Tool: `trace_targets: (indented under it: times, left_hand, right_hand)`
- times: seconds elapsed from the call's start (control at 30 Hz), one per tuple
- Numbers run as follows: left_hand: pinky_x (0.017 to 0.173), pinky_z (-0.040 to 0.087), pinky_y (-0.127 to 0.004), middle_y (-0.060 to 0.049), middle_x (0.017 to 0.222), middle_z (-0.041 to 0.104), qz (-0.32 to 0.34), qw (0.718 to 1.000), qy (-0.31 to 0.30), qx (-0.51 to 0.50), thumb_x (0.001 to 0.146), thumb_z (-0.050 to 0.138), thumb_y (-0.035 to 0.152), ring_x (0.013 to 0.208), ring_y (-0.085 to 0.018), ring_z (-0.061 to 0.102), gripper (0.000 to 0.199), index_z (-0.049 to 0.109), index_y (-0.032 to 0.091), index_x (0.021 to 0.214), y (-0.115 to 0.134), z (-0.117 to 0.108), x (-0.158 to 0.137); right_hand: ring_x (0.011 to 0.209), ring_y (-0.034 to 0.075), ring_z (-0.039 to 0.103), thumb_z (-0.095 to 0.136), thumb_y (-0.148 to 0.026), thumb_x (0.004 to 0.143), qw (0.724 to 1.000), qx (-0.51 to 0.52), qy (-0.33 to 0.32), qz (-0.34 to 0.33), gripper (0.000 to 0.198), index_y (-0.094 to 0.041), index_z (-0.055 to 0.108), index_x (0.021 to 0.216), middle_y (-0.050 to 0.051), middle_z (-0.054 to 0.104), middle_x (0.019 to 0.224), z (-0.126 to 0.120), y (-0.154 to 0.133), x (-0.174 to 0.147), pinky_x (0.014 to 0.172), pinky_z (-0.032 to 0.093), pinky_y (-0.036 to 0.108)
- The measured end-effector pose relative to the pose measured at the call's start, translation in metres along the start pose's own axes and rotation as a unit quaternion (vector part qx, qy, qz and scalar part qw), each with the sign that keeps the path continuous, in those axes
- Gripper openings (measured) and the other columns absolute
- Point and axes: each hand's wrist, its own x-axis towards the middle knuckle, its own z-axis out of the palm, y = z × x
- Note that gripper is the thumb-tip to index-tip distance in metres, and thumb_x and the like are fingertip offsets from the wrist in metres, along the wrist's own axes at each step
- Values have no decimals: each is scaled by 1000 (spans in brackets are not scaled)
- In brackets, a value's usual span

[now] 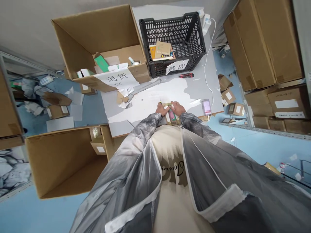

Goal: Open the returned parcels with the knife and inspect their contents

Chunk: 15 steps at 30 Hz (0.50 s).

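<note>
At the table's near edge, close to my body, lies a small cardboard box (173, 122) with something pink and green showing in it. My left hand (160, 109) grips its far left side, fingers bent and thumb pointing inward. From the top of that hand sticks a small thin thing with a yellow part, too small to name. My right hand (178, 108) grips the far right side of the box, its thumb near the left one. Both hands and sleeves partly cover the box.
On the white table (150, 100) stand a large open carton (97, 32) and a black plastic crate (173, 24) holding small boxes. A red-black tool (186, 75), a cabled phone (206, 107) and paper scraps (123, 97) lie nearby. Another open carton (68, 161) stands left.
</note>
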Motion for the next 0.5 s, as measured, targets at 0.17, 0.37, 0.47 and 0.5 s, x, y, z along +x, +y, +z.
trace_targets:
  times: [0.17,0.37,0.47,0.5]
  left_hand:
    - [129,64,-50,-31,174,65,-34,997,-50,48,113,81,47,150,-43,80,71,51,16,170,-1,-11,7]
    - [121,69,-48,-30,170,69,-39,998,-39,9,108,89,44,144,-40,83,71,54,18,164,-6,-13,9]
    - [109,74,-46,-29,167,73,-43,998,-32,-26,103,95,49,131,-38,86,80,53,19,164,-6,-11,6]
    - [102,75,-46,-29,167,73,-45,998,-38,-38,102,97,51,123,-37,88,84,52,19,166,-6,-11,6]
  right_hand:
    - [156,38,75,40,-34,128,998,-42,8,35,70,-16,46,196,27,48,197,9,-20,-5,129,65,50]
    - [143,43,80,50,-35,124,996,-19,43,70,76,-16,46,198,33,48,195,22,-33,-9,123,67,54]
    - [165,45,65,54,-34,121,998,13,56,35,74,-13,52,192,30,45,198,18,-24,-5,136,58,56]
    - [173,43,57,55,-33,121,998,20,57,11,71,-12,56,189,28,44,200,15,-18,-3,141,53,55]
